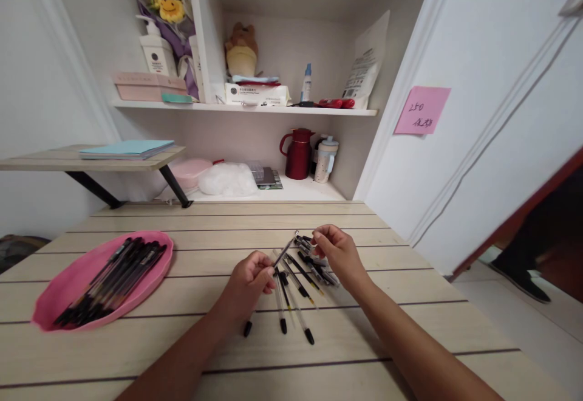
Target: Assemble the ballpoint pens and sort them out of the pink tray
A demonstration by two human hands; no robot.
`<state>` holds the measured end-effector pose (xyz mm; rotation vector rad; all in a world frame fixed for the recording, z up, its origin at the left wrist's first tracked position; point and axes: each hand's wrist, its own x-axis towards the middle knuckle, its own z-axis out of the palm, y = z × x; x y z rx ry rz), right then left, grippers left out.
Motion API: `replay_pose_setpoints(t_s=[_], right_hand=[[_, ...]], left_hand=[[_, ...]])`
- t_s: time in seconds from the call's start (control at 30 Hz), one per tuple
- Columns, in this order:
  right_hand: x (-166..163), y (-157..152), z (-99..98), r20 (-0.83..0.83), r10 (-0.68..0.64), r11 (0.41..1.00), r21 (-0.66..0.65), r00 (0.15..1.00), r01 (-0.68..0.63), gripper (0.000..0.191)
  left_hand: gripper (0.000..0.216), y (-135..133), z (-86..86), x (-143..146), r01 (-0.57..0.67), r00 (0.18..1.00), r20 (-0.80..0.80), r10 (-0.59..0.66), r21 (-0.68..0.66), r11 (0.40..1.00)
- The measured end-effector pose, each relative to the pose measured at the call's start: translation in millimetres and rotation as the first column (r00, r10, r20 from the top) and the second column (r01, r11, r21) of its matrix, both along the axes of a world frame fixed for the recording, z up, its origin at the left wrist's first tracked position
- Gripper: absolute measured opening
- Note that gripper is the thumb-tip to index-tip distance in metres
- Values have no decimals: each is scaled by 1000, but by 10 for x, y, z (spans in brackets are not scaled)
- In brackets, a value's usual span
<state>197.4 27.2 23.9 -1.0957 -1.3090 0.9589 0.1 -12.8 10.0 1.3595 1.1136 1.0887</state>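
Note:
My left hand [252, 273] is closed around a slim dark pen [285, 253], whose pale tip points up and to the right. Just right of that tip, my right hand [336, 250] has its thumb and forefinger drawn together in a pinch. Whatever lies between those fingertips is too small to make out. Below and between the hands, clear pen barrels with black ends [306, 327] and dark ink refills [306, 274] lie loosely across one another. A heap of black and clear pen caps [324, 272] lies under my right hand, partly hidden by it.
A pink oval tray [50, 308] with many black pens [121, 273] stands at the left of the slatted table [218, 364]. Behind it rises a small raised shelf [27, 159] with a blue notebook [130, 149]. A red jug [298, 157] stands at the back. At far right is a person's shoe [523, 279].

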Motion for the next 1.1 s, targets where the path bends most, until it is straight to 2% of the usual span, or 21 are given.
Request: replay_pose_setpoints(t_s=[0.07,0.1,0.2,0.23,0.3,0.37,0.4,0.47,0.53,0.63,0.67,0.7,0.8,0.9,1.0,1.1], right_hand=[[70,57,-36,298,-66,996,71,952,47,16],[86,76,-53,462,-89,994,102,882,46,14],[36,95,-89,818,-113,991,133,565,6,16],[-5,94,-99,875,-114,992,129,470,0,18],[-99,95,-122,936,-116,992,123,332,0,21],[-169,112,-152,956,-127,992,127,264,17,19],[-187,126,-166,956,-137,991,132,260,34,16],[-186,159,-180,928,-162,987,147,336,71,12],[-149,185,-161,833,-169,986,148,528,81,10],[-88,171,-73,469,-62,997,74,881,30,13],[-76,150,-37,309,-10,999,39,951,-2,18],[-69,124,-3,158,35,999,4,987,-36,24],[-72,46,64,-135,104,993,-50,985,-111,27],[-87,11,69,-300,55,995,-67,952,-79,21],[-104,5,52,-392,19,995,-80,920,-54,22],[-135,-18,46,-400,39,994,-76,916,-76,23]], left_hand=[[16,16,23,-5,-12,999,50,13,-24,1000],[17,22,37,-8,-18,997,68,21,-35,999],[20,34,66,-20,-50,994,94,56,-63,997],[21,38,68,-25,-67,992,99,74,-66,996],[22,46,60,-38,-90,989,115,97,-64,994],[23,57,39,-51,-94,985,139,102,-63,994],[24,63,28,-58,-89,984,149,98,-66,994],[25,72,9,-66,-78,983,159,89,-77,994],[26,72,1,-66,-71,985,154,84,-89,994],[25,58,3,-50,-55,988,138,67,-93,994],[25,51,3,-43,-47,990,131,59,-92,995],[24,45,2,-36,-43,991,125,54,-90,995],[22,33,-16,-18,-23,995,99,31,-86,996],[21,34,-43,-12,-2,997,83,8,-73,997],[21,33,-53,-10,-6,997,82,12,-70,998],[22,24,-41,-6,-8,997,79,14,-79,997]])
